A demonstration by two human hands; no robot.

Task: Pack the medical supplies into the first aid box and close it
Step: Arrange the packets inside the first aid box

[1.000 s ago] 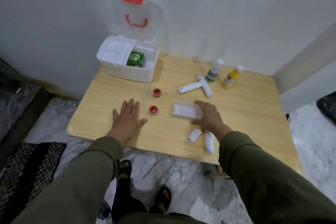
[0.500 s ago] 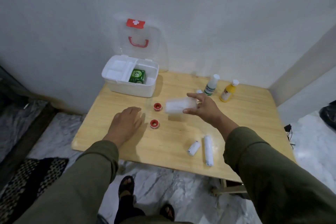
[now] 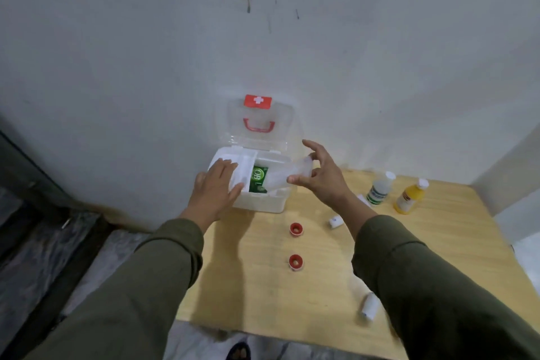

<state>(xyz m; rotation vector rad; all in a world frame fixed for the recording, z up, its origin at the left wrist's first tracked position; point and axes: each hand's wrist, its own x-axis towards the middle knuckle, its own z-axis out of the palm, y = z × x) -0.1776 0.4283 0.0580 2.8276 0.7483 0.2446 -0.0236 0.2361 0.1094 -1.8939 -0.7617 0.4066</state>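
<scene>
First aid box (image 3: 263, 202) at 11 o'clock on bench (image 3: 263, 286), lid (image 3: 263, 126) upright against wall. Green packet (image 3: 258, 183) in its right compartment. Right hand (image 3: 321, 181) pinches clear plastic pack (image 3: 287, 177) over open box, above the green packet. Left hand (image 3: 216, 187) lies flat, fingers straight, on box's left rim, grasping nothing. Two red tape rolls (image 3: 295, 228) at bench centre; white bottle (image 3: 380, 191) and yellow bottle (image 3: 409, 197) at 2 o'clock; bandage roll (image 3: 369, 305) at 5 o'clock.
</scene>
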